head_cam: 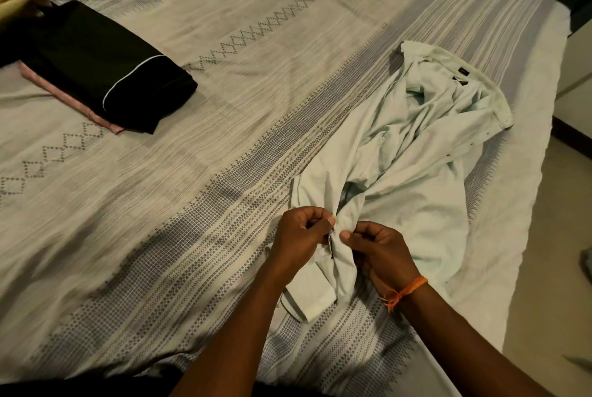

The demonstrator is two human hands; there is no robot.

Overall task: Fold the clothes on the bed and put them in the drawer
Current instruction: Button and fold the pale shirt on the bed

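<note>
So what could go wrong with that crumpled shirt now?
Both hands, left hand and right hand, pinch only the near edge of the pale shirt. The rest lies bunched, so creases might get folded in. It also sits close to the bed's edge, so a tug could perhaps slide part of it off.

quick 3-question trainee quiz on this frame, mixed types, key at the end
1. True or false: the black garment lies folded on top of a pink one.
2. Which garment do both hands grip? A) pale green shirt B) black garment C) yellow cloth
3. Fill in: the orange thread is tied on the ___ wrist.

Key:
1. True.
2. A: left hand and right hand pinch the pale green shirt.
3. Right; see the orange thread.
</note>
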